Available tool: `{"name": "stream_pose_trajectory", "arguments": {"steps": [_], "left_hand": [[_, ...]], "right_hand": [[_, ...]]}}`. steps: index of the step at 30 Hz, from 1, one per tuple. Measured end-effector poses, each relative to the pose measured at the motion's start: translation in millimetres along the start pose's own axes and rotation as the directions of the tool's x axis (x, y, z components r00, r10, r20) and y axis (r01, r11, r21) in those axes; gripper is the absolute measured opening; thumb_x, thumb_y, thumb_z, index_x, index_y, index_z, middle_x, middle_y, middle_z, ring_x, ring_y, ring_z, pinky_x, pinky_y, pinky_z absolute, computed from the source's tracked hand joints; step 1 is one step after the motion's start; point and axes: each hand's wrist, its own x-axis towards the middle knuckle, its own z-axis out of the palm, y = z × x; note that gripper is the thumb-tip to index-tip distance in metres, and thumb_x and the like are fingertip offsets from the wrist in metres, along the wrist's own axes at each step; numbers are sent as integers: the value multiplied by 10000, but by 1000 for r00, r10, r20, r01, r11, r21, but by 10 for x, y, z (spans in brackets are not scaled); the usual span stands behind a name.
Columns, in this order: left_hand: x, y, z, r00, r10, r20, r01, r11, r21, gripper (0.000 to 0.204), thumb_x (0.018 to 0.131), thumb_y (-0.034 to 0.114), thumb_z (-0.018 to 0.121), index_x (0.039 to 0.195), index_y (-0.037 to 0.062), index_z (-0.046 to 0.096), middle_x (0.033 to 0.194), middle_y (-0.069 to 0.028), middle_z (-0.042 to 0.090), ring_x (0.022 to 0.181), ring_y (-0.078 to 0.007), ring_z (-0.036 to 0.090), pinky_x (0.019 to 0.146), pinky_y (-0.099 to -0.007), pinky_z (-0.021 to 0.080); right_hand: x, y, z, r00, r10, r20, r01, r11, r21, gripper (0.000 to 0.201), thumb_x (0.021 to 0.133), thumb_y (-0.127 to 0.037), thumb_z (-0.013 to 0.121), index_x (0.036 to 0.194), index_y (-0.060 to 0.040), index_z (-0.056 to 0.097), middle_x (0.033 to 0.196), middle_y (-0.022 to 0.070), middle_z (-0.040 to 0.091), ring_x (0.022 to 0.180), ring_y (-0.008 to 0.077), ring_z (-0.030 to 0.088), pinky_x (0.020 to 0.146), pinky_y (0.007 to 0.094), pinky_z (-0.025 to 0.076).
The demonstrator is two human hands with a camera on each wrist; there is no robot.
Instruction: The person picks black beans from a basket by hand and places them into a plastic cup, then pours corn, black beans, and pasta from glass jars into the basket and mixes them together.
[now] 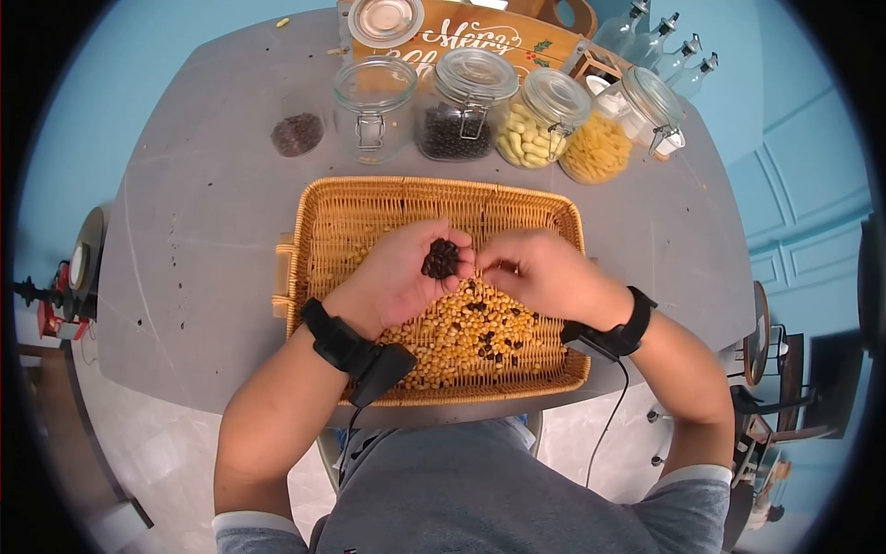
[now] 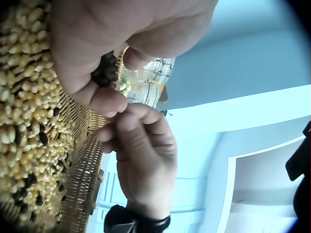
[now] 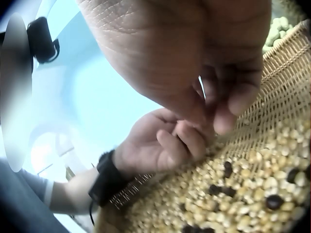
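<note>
My left hand (image 1: 399, 275), palm up over the wicker basket (image 1: 318, 198), holds a small heap of dark beans (image 1: 441, 259) in its cupped fingers. Close to its fingertips is my right hand (image 1: 546, 274), with fingers curled and thumb drawn in. In the left wrist view the thumb and finger of the right hand (image 2: 146, 158) meet right at the left fingertips; anything pinched there is hidden. Yellow corn kernels (image 1: 429, 346) cover the basket's floor beneath both hands. Among them lie several loose dark beans (image 3: 274, 201).
Behind the basket stand a small cup of dark beans (image 1: 297, 135), an open glass jar (image 1: 374, 106), and clip-lid jars of black beans (image 1: 454, 134), pale pods (image 1: 529, 138) and pasta (image 1: 595, 150). A wooden sign (image 1: 535, 42) and glass bottles (image 1: 653, 42) are farther back.
</note>
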Motion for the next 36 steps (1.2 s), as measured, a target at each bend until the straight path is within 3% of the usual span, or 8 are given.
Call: {"name": "stream_pose_trajectory", "arguments": {"steps": [1,4,21,27,30,32,34,36], "left_hand": [[-11,19,22,999,5,-52,-5,1000,-12,355,1038,311,427,1034,10,615,902,-76,655,790,-149,626,647,-243,521],[-14,25,17,996,5,-88,-9,999,-41,347,1037,309,436,1027,13,618,902,-78,655,779,-152,620,648,-244,521],[22,-11,-21,999,3,-53,-7,998,-61,337,1032,301,435,1008,26,629,896,-74,657,773,-173,622,626,-257,499],[14,-19,-14,999,2,-45,-4,999,-37,332,1032,298,431,1002,33,630,884,-66,658,768,-164,626,634,-254,504],[47,-45,-36,999,-13,-53,11,1000,-26,333,1034,294,423,1004,31,626,880,-66,660,766,-159,628,643,-253,514],[65,-52,-45,995,-64,76,67,997,-27,337,1036,291,414,1008,28,623,885,-68,663,778,-157,634,657,-252,525],[46,-58,-4,994,-67,86,69,997,-24,340,1038,291,410,1008,25,621,887,-71,664,784,-156,637,664,-250,529],[32,-51,9,994,-64,93,67,997,-26,344,1039,291,406,1009,22,619,888,-74,665,790,-155,640,670,-248,533]], "right_hand": [[-4,65,36,987,-141,80,155,966,-206,214,827,-9,689,1036,-24,648,943,116,677,815,289,667,738,366,532],[-18,48,169,990,-104,99,123,969,-212,257,770,-16,697,1022,-50,660,964,153,632,859,390,619,742,435,515],[8,62,175,964,-117,239,209,888,-409,101,802,-39,660,893,-27,619,900,151,610,820,367,632,688,439,506],[37,111,22,966,-203,157,232,953,-197,146,778,2,683,910,-22,625,864,138,620,779,331,641,687,390,518],[22,-2,-71,998,-4,67,9,998,-68,151,811,14,682,954,-24,648,844,125,653,735,282,645,700,344,521],[40,-51,-40,992,116,42,-123,936,331,104,862,16,663,962,-11,662,836,95,685,716,183,646,702,294,512],[66,-144,-63,989,137,50,-145,950,277,55,885,35,642,931,9,657,842,61,687,740,100,630,684,265,501],[79,-133,-56,995,-94,-22,94,995,21,48,880,25,655,927,13,655,844,60,683,761,96,635,689,258,499]]}}
